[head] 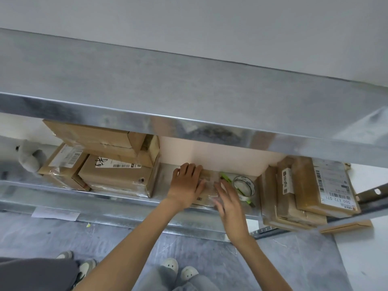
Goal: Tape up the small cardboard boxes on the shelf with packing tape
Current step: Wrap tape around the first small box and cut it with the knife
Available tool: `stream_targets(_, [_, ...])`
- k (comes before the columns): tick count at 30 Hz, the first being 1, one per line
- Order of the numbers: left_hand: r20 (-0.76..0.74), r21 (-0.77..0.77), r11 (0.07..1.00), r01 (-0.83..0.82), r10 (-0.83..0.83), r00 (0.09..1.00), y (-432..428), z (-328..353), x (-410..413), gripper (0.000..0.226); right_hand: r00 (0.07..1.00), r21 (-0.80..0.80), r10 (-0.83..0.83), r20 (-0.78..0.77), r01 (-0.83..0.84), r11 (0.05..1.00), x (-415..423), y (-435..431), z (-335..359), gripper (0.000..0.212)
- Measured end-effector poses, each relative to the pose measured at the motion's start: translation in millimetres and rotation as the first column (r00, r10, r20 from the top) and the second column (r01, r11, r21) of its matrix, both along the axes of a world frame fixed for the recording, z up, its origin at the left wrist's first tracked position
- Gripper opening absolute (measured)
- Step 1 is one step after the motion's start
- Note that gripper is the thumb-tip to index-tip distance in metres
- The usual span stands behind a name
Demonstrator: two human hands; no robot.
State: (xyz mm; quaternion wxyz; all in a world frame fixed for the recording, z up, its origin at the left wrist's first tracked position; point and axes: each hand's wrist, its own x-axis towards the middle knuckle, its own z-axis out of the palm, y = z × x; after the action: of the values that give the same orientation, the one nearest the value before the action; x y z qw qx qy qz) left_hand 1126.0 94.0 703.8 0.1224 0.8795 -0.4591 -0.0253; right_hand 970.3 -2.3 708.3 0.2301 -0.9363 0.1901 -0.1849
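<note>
Even soft light; wide-angle bowing; right hand (pixel 227 201) blurred.

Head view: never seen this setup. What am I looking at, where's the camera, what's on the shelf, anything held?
There is no machine here: a person works with bare hands. The single picture comes from a wide-angle camera worn on their head, looking forward and down. The left hand and right hand both lie on a small cardboard box on the metal shelf, seemingly pressing clear tape down. Neither grips anything. Beside the box sit a tape roll and a green tool, possibly a cutter. More boxes flank it: a left stack and a right stack.
</note>
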Motion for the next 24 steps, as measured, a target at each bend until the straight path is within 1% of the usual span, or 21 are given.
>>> stream_targets(1, [-0.012,0.011,1.0,0.0,0.0,1.0,0.2,0.6,0.0,0.057,0.999,-0.02,0.005,-0.039,-0.006,1.0,5.6,-6.5,-2.3,0.063])
stream_targets(3, [-0.022,0.037,0.999,0.003,-0.002,1.0,-1.4,2.0,0.6,0.061,0.988,-0.134,0.043,-0.15,-0.063,0.989,10.0,-17.8,-2.5,0.064])
stream_targets(5, [-0.027,0.052,0.999,-0.005,0.006,1.0,-2.1,1.0,-0.1,0.063,0.973,-0.254,0.05,-0.226,-0.108,0.961,10.9,-23.6,0.4,0.06])
stream_targets(7, [-0.017,0.046,0.999,-0.009,0.009,1.0,-1.6,0.8,-1.1,0.064,0.97,-0.352,0.024,-0.24,-0.11,0.93,12.7,-24.3,3.1,0.059])
stream_targets(9, [-0.025,0.045,0.999,-0.007,0.008,1.0,-1.0,2.6,-1.8,0.069,0.964,-0.409,-0.032,-0.263,-0.081,0.909,16.1,-19.5,0.7,0.061])
stream_targets(12, [-0.036,0.083,0.997,0.001,0.002,0.999,-1.4,8.1,-2.8,0.079,0.952,-0.451,-0.103,-0.289,-0.04,0.892,16.8,-6.4,-6.4,0.071])
stream_targets(15, [-0.061,0.085,0.996,-0.007,0.012,0.998,-2.8,9.0,-1.6,0.079,0.938,-0.496,-0.143,-0.315,-0.035,0.867,15.7,1.8,-9.1,0.079])
stream_targets(17, [-0.051,0.033,0.999,-0.01,0.011,0.999,-1.2,6.9,-2.8,0.069,0.907,-0.499,-0.16,-0.391,-0.063,0.864,25.4,0.2,2.0,0.082])
stream_targets(19, [-0.014,-0.04,0.999,0.001,-0.002,1.0,3.4,3.9,-5.7,0.055,0.851,-0.472,-0.133,-0.508,-0.146,0.869,42.0,-8.7,18.5,0.098])
stream_targets(20, [0.005,-0.072,0.997,0.01,-0.01,1.0,5.6,2.8,-6.9,0.051,0.813,-0.394,-0.082,-0.576,-0.189,0.9,51.4,-15.9,22.1,0.105])
stream_targets(21, [0.015,-0.098,0.995,0.017,-0.016,1.0,7.4,2.1,-8.9,0.048,0.761,-0.275,-0.015,-0.649,-0.216,0.937,58.8,-21.7,26.2,0.107])
stream_targets(22, [0.02,-0.127,0.992,0.016,-0.013,1.0,9.4,1.9,-12.1,0.047,0.716,-0.188,0.04,-0.696,-0.235,0.954,63.1,-25.9,28.0,0.106])
stream_targets(23, [0.014,-0.149,0.989,0.008,-0.006,1.0,11.2,2.5,-15.2,0.046,0.735,-0.164,0.083,-0.672,-0.258,0.952,63.5,-28.1,28.2,0.101])
stream_targets(24, [0.001,-0.176,0.984,-0.009,0.009,1.0,12.4,1.1,-17.9,0.046,0.773,-0.201,0.096,-0.627,-0.279,0.939,60.1,-28.8,27.8,0.096])
